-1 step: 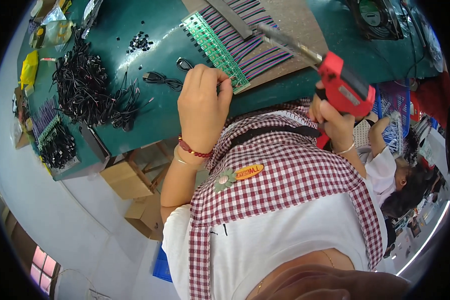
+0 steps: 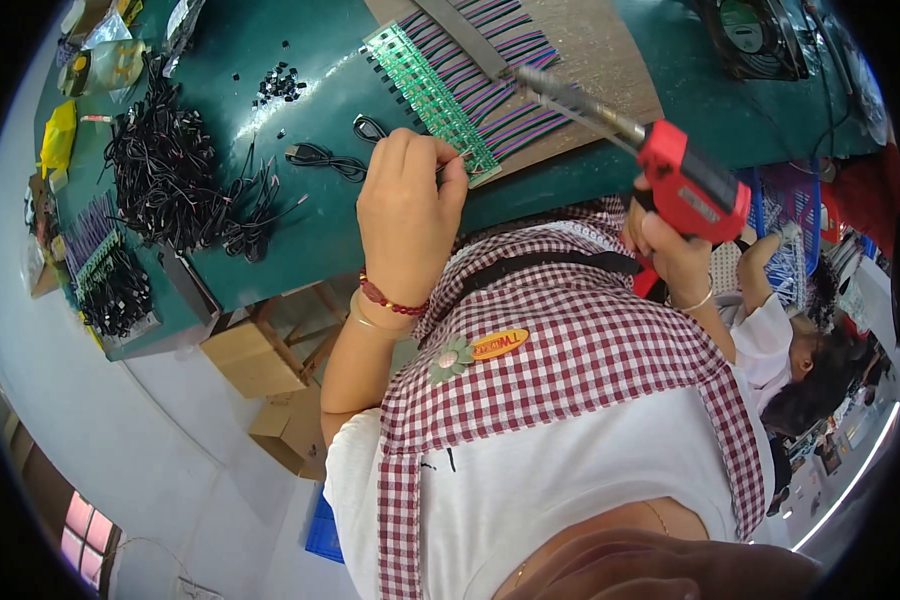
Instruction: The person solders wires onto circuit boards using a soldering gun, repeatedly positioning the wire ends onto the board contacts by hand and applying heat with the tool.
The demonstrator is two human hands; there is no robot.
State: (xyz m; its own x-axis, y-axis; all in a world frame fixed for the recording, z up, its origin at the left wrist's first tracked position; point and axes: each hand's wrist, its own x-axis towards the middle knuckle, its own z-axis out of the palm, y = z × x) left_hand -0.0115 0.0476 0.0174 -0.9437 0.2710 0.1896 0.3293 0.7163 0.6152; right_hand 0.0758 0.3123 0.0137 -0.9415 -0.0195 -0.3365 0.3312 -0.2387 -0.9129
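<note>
My left hand (image 2: 407,205) rests at the near end of a long green circuit board panel (image 2: 425,85). Its thumb and index finger are pinched on a thin wire (image 2: 457,160), of which only a short bit shows. Rows of multicoloured wires (image 2: 525,125) run from the panel's right side over a brown board (image 2: 620,65). My right hand (image 2: 670,245) is wrapped round a red and black soldering gun (image 2: 692,182), held right of the panel. The gun's metal tip points up and left, near the end of a grey metal bar (image 2: 462,38) lying across the wires.
On the green table (image 2: 320,220), a big heap of black cables (image 2: 165,165) lies to the left. Small black parts (image 2: 280,85) and a coiled cable (image 2: 325,160) are nearer. A black fan-like device (image 2: 750,40) stands at the far right. Another person (image 2: 795,350) sits at the right.
The soldering gun in my right hand has shifted slightly down, its tip moving a little right. My left hand stays nearly in place, still pinching at the panel's near end.
</note>
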